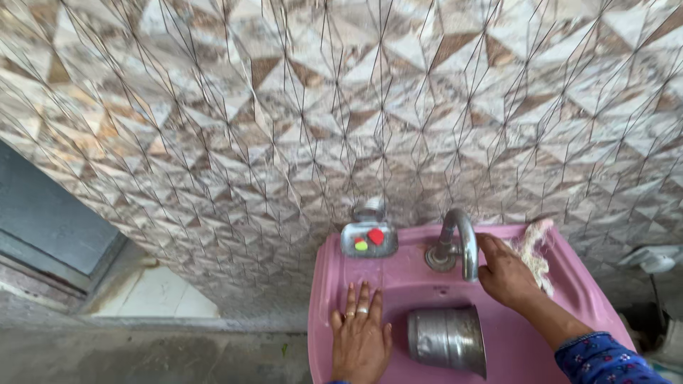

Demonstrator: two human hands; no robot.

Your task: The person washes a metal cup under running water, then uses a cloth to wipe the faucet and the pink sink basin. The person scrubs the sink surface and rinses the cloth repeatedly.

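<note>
Resting flat in pink sink (569, 274): my left hand (361, 334), fingers spread, holding nothing. Steel pot (448, 339) lies sideways beside it, dull grey. Right hand (506, 274), fingers curled, touches tap (459, 245). Soap dish (368, 239) holds red and green scraps.

Single head-worn view, close above a pink sink (334, 284), facing the tiled wall (284, 107).

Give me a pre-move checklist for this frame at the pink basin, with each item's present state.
1. Steel pot sits in the pink basin below the tap: ok.
2. Right hand at the tap: ok, touching the spout.
3. Left hand clear of the pot: ok, flat on the basin beside it.
4. Water running: cannot tell; none visible.
5. Soap pieces rest in the metal soap dish: ok.
6. Rag clear of the tap: ok, on the right rim.
</note>
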